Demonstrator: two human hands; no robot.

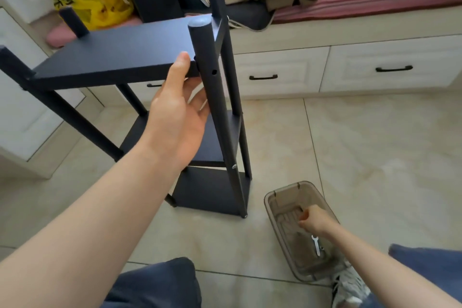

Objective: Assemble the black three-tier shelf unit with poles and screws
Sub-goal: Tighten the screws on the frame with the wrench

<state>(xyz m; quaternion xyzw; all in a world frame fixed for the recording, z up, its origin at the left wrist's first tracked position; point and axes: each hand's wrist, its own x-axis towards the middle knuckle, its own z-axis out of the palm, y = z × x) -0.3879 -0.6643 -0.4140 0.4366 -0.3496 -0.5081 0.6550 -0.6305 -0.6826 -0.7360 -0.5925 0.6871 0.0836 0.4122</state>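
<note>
The black shelf unit stands on the tiled floor with three boards between round black poles. My left hand (178, 107) grips the front edge of the top board (120, 50), thumb on top, right beside the near pole (212, 97). That pole shows an empty screw hole (214, 72) at the top board's height and a screw head (234, 166) lower down. My right hand (313, 219) reaches into a clear brown plastic bin (277, 210) on the floor, fingers pinched together; what they pinch is hidden. A small silver wrench (316, 245) lies in the bin.
White drawers (390, 67) with black handles run along the far side under a pink-cushioned bench (362, 0) piled with clothes. A yellow bag (100, 0) sits at back left. My knees (155, 285) and a shoe (350, 285) are near the bin.
</note>
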